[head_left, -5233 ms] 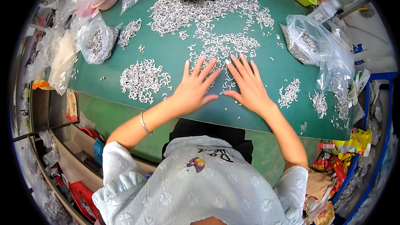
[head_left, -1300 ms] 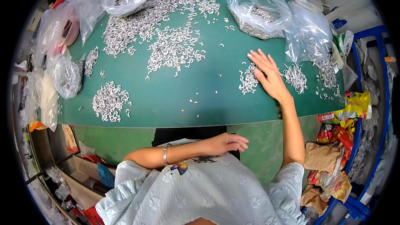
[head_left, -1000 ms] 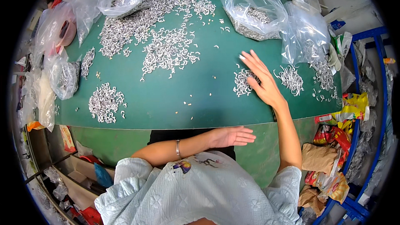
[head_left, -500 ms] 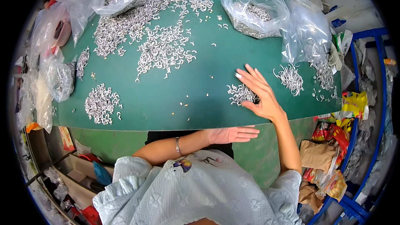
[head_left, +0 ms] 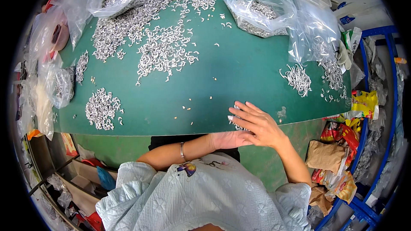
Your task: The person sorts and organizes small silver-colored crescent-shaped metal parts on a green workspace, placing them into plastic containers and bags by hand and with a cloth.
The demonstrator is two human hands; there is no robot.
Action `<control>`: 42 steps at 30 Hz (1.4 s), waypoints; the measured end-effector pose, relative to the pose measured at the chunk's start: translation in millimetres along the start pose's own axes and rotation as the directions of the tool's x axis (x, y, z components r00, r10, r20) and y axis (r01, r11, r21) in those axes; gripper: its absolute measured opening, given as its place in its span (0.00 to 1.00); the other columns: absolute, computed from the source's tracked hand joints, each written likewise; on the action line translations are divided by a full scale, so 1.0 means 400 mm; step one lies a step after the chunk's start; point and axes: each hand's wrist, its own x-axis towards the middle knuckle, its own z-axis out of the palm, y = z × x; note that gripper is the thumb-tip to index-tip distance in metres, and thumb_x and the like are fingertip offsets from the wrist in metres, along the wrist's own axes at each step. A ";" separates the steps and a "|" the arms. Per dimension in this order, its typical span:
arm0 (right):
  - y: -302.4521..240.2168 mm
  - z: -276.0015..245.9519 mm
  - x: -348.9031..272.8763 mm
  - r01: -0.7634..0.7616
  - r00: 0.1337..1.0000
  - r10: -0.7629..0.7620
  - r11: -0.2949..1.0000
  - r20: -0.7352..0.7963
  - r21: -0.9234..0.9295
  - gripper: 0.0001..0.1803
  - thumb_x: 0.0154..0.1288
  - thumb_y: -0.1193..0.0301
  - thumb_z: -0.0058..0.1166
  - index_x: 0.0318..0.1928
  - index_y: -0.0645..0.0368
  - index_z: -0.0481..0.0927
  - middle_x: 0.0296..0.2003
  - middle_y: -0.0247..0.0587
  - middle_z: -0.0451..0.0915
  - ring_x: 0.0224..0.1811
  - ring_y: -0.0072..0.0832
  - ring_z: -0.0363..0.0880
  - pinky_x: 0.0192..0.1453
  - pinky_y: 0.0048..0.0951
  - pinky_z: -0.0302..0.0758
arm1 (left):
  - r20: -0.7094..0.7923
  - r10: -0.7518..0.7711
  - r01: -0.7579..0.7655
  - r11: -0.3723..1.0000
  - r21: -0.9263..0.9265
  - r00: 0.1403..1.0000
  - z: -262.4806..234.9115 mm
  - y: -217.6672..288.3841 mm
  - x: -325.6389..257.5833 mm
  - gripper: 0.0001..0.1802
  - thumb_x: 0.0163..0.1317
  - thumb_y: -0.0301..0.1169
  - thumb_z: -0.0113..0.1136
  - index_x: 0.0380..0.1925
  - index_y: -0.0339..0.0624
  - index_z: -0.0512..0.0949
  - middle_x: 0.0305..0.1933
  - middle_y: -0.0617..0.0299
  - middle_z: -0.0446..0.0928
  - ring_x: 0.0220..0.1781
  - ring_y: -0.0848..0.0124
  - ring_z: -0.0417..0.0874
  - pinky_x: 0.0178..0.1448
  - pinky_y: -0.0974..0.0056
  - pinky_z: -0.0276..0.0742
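Small curved silvery-grey pieces lie on the green table (head_left: pixel 192 107) in loose piles. My right hand (head_left: pixel 259 125) is at the near edge, its fingers stretched over a small pile of curved pieces (head_left: pixel 236 122) and covering most of it. Just below that edge my left hand (head_left: pixel 229 140) lies palm up, and its fingers are partly hidden behind the right hand. A metal bangle (head_left: pixel 182 149) circles my left wrist. To the right of my hands rests a pile of longer curved pieces (head_left: pixel 297 80).
A big heap of pieces (head_left: pixel 165 51) covers the far left, with a smaller pile (head_left: pixel 102 109) at the near left. Clear plastic bags (head_left: pixel 259 10) of pieces stand at the back. A blue metal rack (head_left: pixel 391 102) is on the right.
My right hand has moved toward me, dragging the small pile with it to the table's near edge above my left hand. My left hand has stayed almost in place.
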 end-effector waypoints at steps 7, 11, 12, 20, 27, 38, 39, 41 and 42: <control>-0.033 0.047 -0.043 0.083 0.995 -0.083 0.997 -0.061 -0.003 0.28 0.50 0.66 0.65 0.51 0.68 0.78 0.60 0.47 0.74 0.67 0.44 0.68 0.69 0.46 0.65 | -0.126 0.067 0.027 0.777 0.629 0.990 -0.069 0.016 -0.016 0.28 0.74 0.43 0.35 0.67 0.37 0.58 0.70 0.51 0.60 0.72 0.61 0.61 0.75 0.59 0.57; -0.034 0.087 -0.069 0.186 0.975 -0.191 0.981 -0.111 -0.054 0.25 0.50 0.66 0.66 0.47 0.70 0.79 0.57 0.49 0.76 0.64 0.45 0.71 0.68 0.45 0.67 | -0.107 0.057 0.002 0.876 0.483 0.993 -0.072 0.027 -0.011 0.27 0.74 0.41 0.35 0.65 0.32 0.60 0.68 0.48 0.63 0.69 0.61 0.66 0.73 0.59 0.62; -0.034 0.103 -0.078 0.199 0.972 -0.206 0.977 -0.112 -0.073 0.24 0.51 0.66 0.66 0.46 0.69 0.79 0.57 0.49 0.76 0.64 0.45 0.71 0.68 0.45 0.67 | -0.107 0.057 0.003 0.873 0.487 0.993 -0.058 0.023 -0.013 0.27 0.74 0.41 0.35 0.64 0.32 0.60 0.67 0.48 0.64 0.68 0.60 0.67 0.72 0.59 0.62; -0.032 0.145 -0.112 0.281 0.914 -0.312 0.948 -0.261 -0.151 0.17 0.52 0.70 0.64 0.43 0.66 0.81 0.50 0.51 0.80 0.56 0.44 0.78 0.62 0.44 0.73 | -0.141 0.083 -0.001 0.865 0.501 0.987 0.015 0.000 0.004 0.27 0.74 0.41 0.37 0.60 0.28 0.65 0.61 0.44 0.71 0.63 0.58 0.73 0.69 0.58 0.70; -0.066 0.129 -0.161 -0.183 0.554 0.250 0.967 -0.794 0.177 0.16 0.70 0.71 0.45 0.46 0.73 0.79 0.43 0.55 0.80 0.46 0.43 0.80 0.52 0.38 0.76 | -0.399 0.191 -0.023 0.921 0.390 0.897 0.002 -0.010 -0.035 0.20 0.72 0.33 0.46 0.53 0.25 0.71 0.52 0.43 0.76 0.57 0.52 0.77 0.67 0.49 0.72; -0.042 0.143 -0.117 -0.033 0.255 0.486 0.868 -0.836 0.495 0.17 0.75 0.71 0.37 0.51 0.72 0.75 0.45 0.52 0.79 0.45 0.35 0.80 0.56 0.36 0.73 | -0.518 0.080 0.150 0.910 0.387 0.852 0.288 -0.129 -0.038 0.16 0.72 0.34 0.48 0.46 0.28 0.74 0.51 0.45 0.76 0.61 0.52 0.75 0.68 0.51 0.71; -0.039 0.138 -0.102 0.009 0.248 0.507 0.851 -0.825 0.525 0.18 0.75 0.71 0.37 0.51 0.72 0.75 0.45 0.52 0.79 0.45 0.35 0.80 0.56 0.36 0.73 | -0.424 0.112 0.070 0.918 0.391 0.899 0.316 -0.118 -0.021 0.17 0.72 0.33 0.47 0.48 0.28 0.74 0.54 0.44 0.75 0.64 0.50 0.72 0.70 0.50 0.69; -0.032 0.128 -0.072 0.064 0.245 0.520 0.834 -0.818 0.549 0.19 0.76 0.70 0.35 0.53 0.72 0.74 0.46 0.51 0.79 0.45 0.34 0.79 0.56 0.35 0.73 | -0.330 0.242 -0.044 0.860 0.509 0.913 0.366 -0.090 0.016 0.18 0.73 0.33 0.45 0.53 0.28 0.71 0.60 0.44 0.71 0.69 0.49 0.67 0.74 0.48 0.61; -0.030 0.125 -0.057 0.075 0.245 0.512 0.837 -0.824 0.542 0.19 0.76 0.70 0.35 0.53 0.72 0.74 0.46 0.51 0.79 0.46 0.34 0.79 0.56 0.35 0.73 | -0.271 0.275 -0.093 0.840 0.534 0.923 0.390 -0.077 0.031 0.19 0.72 0.32 0.44 0.55 0.28 0.69 0.62 0.43 0.70 0.69 0.49 0.65 0.75 0.47 0.60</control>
